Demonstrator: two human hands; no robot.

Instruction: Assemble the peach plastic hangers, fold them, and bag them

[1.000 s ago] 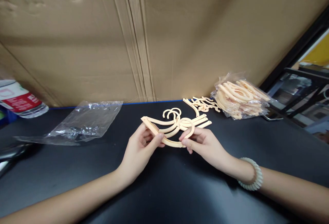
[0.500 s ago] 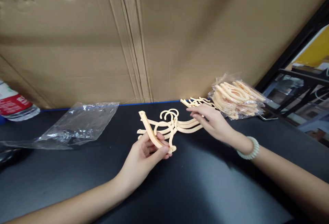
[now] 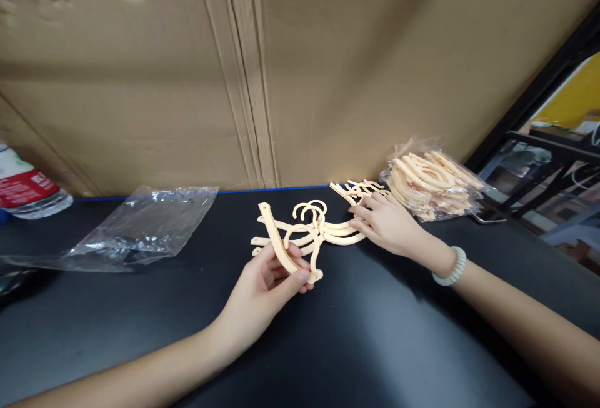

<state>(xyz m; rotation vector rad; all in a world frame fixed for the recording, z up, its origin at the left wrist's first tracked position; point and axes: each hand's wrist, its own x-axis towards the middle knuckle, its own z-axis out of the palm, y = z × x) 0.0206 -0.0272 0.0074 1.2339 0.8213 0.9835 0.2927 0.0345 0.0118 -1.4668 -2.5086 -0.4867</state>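
Note:
My left hand (image 3: 269, 280) is closed around a cream folding clothes hanger (image 3: 275, 239), made of one straight-ish arm and a curved hook joined at the lower end. The arm points up and away, and the hook leans over the hangers behind. Several similar hangers (image 3: 340, 233) lie overlapped on the black table just beyond, hooks pointing away. My right hand (image 3: 387, 223) is palm down over their right ends, fingers apart and bent a little downward. Its fingertips reach the near side of a small pile of loose cream hanger parts (image 3: 359, 189); whether they touch one is hidden.
A clear plastic bag packed with cream hanger parts (image 3: 431, 177) stands at the back right. An unfilled clear bag (image 3: 150, 220) lies flat on the left, near a bottle with a red label (image 3: 25, 186). Cardboard (image 3: 351, 70) walls off the table's (image 3: 328, 345) back edge.
My right hand has lowered and its fingers have turned down toward the loose parts. My left hand keeps its hold on the hanger, nearly still.

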